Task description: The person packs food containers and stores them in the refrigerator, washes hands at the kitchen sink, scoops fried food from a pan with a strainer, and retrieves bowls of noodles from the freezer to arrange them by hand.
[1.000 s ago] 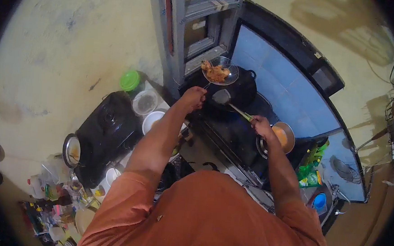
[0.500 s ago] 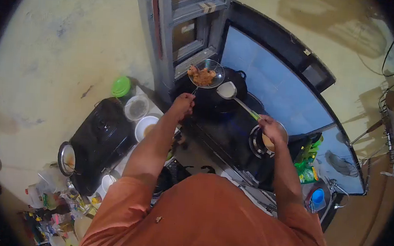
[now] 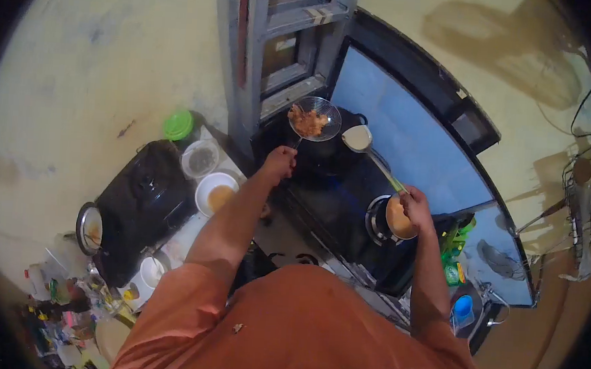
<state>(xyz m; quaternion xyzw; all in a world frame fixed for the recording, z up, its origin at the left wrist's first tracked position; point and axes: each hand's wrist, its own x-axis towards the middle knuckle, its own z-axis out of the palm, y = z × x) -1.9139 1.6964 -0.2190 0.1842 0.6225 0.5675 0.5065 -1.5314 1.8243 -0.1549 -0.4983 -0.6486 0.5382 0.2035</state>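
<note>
My left hand (image 3: 280, 164) is closed around the handle of a wire skimmer (image 3: 332, 122). Browned fried pieces (image 3: 308, 122) lie in its mesh bowl, above a black wok (image 3: 321, 157) on the stove. Between the fingers of my right hand (image 3: 415, 205) is the green-tinted handle of a metal spatula (image 3: 357, 138). Its pale blade is beside the skimmer, apart from it, at the wok's right side. Below my right hand, a pan of tan-orange contents (image 3: 399, 222) sits on the other burner. The skimmer partly hides the wok's inside.
To the left, a white bowl (image 3: 205, 190) with tan contents stands near a green-lidded container (image 3: 178, 125) and a large black lidded appliance (image 3: 149, 196). Blue tiles (image 3: 402, 103) back the stove. Utensils hang on a wire rack (image 3: 583, 175) at right.
The view has shifted a little. The skimmer and spatula appear slightly farther right and lower, both still held. More of the pan and the white bowl shows.
</note>
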